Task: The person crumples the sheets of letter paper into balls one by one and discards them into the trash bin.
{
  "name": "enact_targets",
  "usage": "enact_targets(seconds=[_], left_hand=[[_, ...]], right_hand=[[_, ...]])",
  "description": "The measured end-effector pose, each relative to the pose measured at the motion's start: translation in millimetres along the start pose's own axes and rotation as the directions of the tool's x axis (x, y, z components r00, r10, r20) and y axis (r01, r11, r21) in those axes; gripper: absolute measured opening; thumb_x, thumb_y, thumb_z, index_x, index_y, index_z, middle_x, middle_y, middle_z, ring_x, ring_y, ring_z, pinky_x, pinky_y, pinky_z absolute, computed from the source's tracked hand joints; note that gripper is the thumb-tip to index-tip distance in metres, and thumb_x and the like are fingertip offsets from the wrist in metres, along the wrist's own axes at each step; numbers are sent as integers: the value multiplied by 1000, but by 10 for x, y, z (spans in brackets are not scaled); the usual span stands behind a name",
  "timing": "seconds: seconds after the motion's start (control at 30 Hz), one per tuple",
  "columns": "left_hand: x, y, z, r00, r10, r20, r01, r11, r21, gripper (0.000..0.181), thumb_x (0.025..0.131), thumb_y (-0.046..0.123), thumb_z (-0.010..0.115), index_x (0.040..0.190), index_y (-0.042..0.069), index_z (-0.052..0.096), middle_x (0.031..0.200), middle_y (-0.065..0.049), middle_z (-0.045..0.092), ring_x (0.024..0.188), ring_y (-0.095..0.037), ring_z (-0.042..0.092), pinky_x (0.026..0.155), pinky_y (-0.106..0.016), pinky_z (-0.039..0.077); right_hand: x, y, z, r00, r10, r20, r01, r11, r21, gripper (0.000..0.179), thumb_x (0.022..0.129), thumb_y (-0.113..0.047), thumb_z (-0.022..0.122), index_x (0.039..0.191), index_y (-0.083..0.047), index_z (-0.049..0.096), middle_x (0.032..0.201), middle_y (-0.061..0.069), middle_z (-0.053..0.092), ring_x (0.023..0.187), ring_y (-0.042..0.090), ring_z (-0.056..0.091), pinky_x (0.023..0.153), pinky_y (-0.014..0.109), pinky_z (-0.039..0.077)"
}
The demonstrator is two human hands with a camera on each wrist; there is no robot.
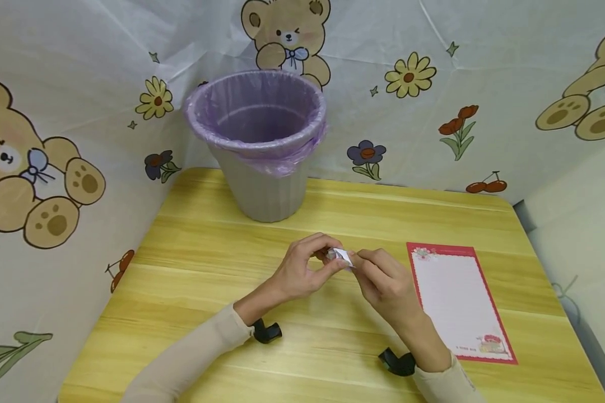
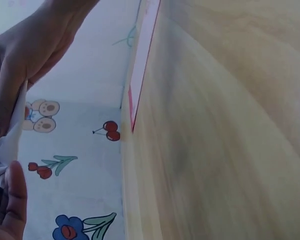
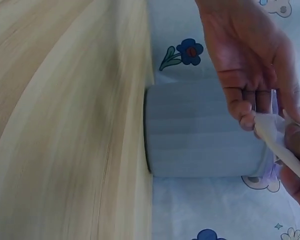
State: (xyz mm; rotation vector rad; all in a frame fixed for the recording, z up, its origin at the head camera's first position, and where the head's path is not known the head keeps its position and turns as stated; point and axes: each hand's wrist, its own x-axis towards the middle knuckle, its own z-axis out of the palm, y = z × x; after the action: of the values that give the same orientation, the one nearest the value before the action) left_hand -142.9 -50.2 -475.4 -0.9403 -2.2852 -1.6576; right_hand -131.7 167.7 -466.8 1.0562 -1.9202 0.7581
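Observation:
Both hands meet over the middle of the table around a small crumpled piece of white paper (image 1: pixel 340 257). My left hand (image 1: pixel 302 267) pinches its left side between thumb and curled fingers. On the other side, the thumb and forefinger of my right hand (image 1: pixel 387 282) grip the paper's right edge. In the left wrist view the folded paper (image 2: pixel 11 137) spans between the two hands. The right wrist view shows the paper (image 3: pixel 272 132) bunched and creased at the fingertips. Part of it is hidden behind the fingers.
A grey bin (image 1: pixel 267 190) with a purple liner (image 1: pixel 282 159) stands at the back left of the wooden table (image 1: pixel 222 246). Right of the hands lies a red-bordered sheet of letter paper (image 1: pixel 459 296). Cloth with printed bears (image 1: pixel 413 28) hangs behind.

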Motion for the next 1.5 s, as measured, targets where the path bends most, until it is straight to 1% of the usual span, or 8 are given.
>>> enact_targets(seconds=[0.27, 0.5, 0.6, 0.8, 0.9, 1.03, 1.2, 1.5], left_hand=[[-49, -48, 6, 998, -29, -49, 30, 999, 22, 16, 101, 17, 77, 115, 13, 72, 104, -2, 73, 88, -8, 68, 78, -22, 64], [-48, -60, 16, 996, 84, -36, -81, 992, 97, 24, 100, 14, 78, 122, 10, 71, 115, -3, 71, 97, -11, 71, 87, -18, 63], [-19, -39, -2, 987, 144, -77, -133, 982, 133, 22, 98, 11, 80, 118, 10, 72, 110, -3, 71, 93, -11, 71, 86, -16, 62], [78, 91, 23, 949, 315, -11, -305, 927, 218, 12, 99, 8, 78, 110, 8, 75, 104, -3, 74, 91, -8, 71, 86, -10, 58], [114, 123, 25, 947, 321, 3, -313, 921, 232, 10, 100, 9, 76, 109, 8, 73, 103, -2, 73, 90, -7, 69, 85, -9, 57], [117, 130, -20, 950, 311, -34, -296, 928, 224, 11, 100, 6, 75, 110, 8, 70, 103, -2, 71, 90, -9, 68, 85, -11, 58], [115, 131, -48, 932, 352, -83, -328, 919, 219, 14, 98, 2, 77, 110, 7, 69, 104, -4, 70, 92, -12, 69, 85, -15, 60], [117, 158, -15, 893, 442, -81, -409, 874, 263, 12, 98, 3, 77, 108, 6, 69, 104, -5, 70, 94, -15, 70, 86, -18, 60]], right_hand=[[-28, 40, 33, 979, 194, 68, -205, 942, 266, 20, 105, -15, 67, 106, -2, 81, 102, 13, 75, 80, 19, 70, 68, 22, 59], [-98, 96, 23, 782, 528, 330, -599, 493, 631, 16, 99, 13, 65, 110, 3, 68, 111, 10, 64, 98, 16, 62, 81, 19, 60], [-134, 155, -32, 721, 556, 414, -677, 439, 590, 18, 102, 9, 63, 119, 4, 67, 119, 2, 70, 105, 13, 65, 84, 20, 62], [-231, 155, 14, 770, 490, 409, -610, 376, 698, 22, 97, 19, 61, 114, 8, 70, 111, -10, 77, 101, 4, 71, 82, 18, 61], [-224, 138, 25, 762, 503, 409, -605, 326, 727, 27, 104, 14, 54, 114, -4, 72, 107, -10, 76, 90, 2, 68, 71, 16, 57], [-197, 141, 10, 749, 471, 466, -594, 167, 787, 31, 116, -6, 42, 119, -14, 72, 105, -9, 73, 81, 2, 62, 61, 18, 51], [-177, 144, 18, 758, 336, 559, -582, -41, 812, 26, 115, -26, 51, 133, -15, 67, 119, -8, 72, 100, 2, 66, 82, 16, 58], [-177, 93, 56, 774, 210, 597, -561, -211, 801, 34, 114, -29, 53, 140, -9, 61, 127, -4, 72, 111, 7, 71, 88, 20, 62]])
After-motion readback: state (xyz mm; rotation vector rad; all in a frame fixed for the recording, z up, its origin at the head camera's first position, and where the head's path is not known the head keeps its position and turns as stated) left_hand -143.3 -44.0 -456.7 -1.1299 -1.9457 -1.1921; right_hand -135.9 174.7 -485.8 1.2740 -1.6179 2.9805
